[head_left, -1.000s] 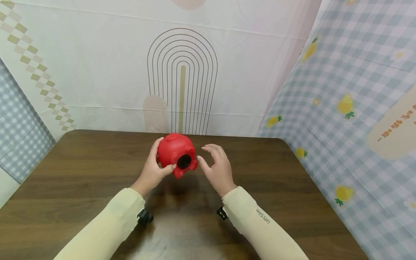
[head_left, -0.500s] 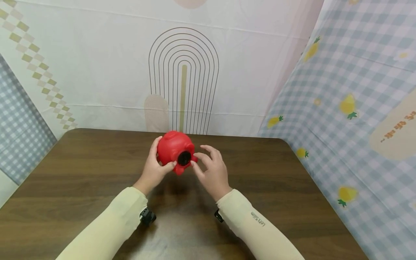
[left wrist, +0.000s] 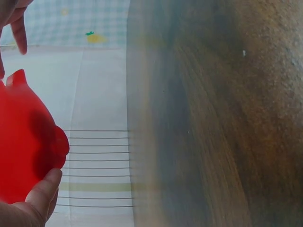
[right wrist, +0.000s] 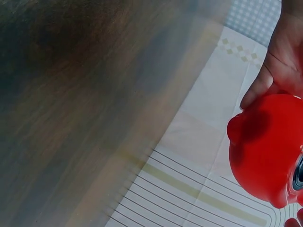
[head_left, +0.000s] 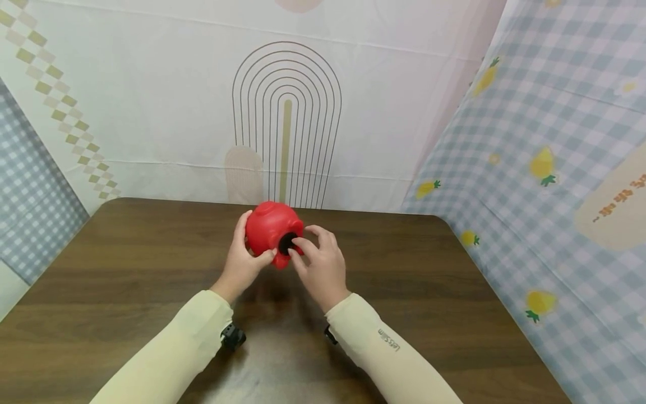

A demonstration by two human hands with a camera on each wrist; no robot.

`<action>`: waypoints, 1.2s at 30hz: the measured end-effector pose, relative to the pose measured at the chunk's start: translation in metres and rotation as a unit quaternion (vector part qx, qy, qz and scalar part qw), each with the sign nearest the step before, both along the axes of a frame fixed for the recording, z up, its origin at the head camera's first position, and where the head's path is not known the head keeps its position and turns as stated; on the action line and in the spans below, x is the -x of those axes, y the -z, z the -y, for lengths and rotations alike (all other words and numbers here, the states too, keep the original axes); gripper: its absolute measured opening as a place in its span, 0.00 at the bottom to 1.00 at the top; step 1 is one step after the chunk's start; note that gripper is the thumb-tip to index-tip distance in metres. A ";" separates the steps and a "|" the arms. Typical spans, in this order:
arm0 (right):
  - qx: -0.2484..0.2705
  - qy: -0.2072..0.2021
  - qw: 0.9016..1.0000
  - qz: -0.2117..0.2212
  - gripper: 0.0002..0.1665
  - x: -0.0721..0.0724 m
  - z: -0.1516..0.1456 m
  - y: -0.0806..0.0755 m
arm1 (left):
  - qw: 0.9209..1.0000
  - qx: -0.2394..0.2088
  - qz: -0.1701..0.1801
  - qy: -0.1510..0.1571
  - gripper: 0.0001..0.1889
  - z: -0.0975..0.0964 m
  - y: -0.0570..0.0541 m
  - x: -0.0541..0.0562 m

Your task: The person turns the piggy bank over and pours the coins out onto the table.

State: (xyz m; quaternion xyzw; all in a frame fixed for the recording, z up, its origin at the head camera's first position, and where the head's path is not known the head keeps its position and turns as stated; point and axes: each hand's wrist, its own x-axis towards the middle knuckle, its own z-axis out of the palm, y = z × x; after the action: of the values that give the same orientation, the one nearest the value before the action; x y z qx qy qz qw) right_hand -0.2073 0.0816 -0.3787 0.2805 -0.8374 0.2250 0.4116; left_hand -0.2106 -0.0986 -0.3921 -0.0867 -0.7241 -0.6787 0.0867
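Note:
A red piggy bank (head_left: 270,227) with short stubby legs is held tilted above the table, its black round plug (head_left: 286,242) facing the right hand. My left hand (head_left: 242,264) grips its left side, thumb near the plug and fingers round the back. In the left wrist view, the left fingers (left wrist: 45,191) press against the red body beside a rounded bump. My right hand (head_left: 320,264) has its thumb and index fingertips at the plug, the other fingers loosely bent; a firm pinch does not show. The right wrist view cuts off part of the plug (right wrist: 298,176).
The brown wooden table (head_left: 404,292) extends below and around both hands. A white patterned cloth (head_left: 166,112) hangs behind it, and a blue checked cloth (head_left: 504,185) hangs along the right side.
My right hand has moved left, bringing its thumb and index fingertips from beside the piggy bank to its black plug. The left hand keeps its grip, and the bank has risen slightly in view.

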 end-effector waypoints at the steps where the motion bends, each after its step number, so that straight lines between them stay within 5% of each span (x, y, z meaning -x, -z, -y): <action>1: -0.004 0.003 1.000 0.000 0.10 0.000 0.001 0.000 | 1.000 0.000 0.001 0.000 0.47 0.000 0.000 0.000; 36: -0.067 -0.006 0.997 -0.044 0.07 0.001 0.006 -0.003 | 1.000 0.004 0.020 0.023 0.46 0.000 0.002 -0.002</action>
State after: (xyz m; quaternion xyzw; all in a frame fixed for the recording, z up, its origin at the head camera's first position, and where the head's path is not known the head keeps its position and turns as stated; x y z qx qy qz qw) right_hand -0.2085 0.0756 -0.3759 0.3220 -0.8301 0.1583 0.4268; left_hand -0.2088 -0.0985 -0.3936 -0.0902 -0.7261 -0.6794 0.0557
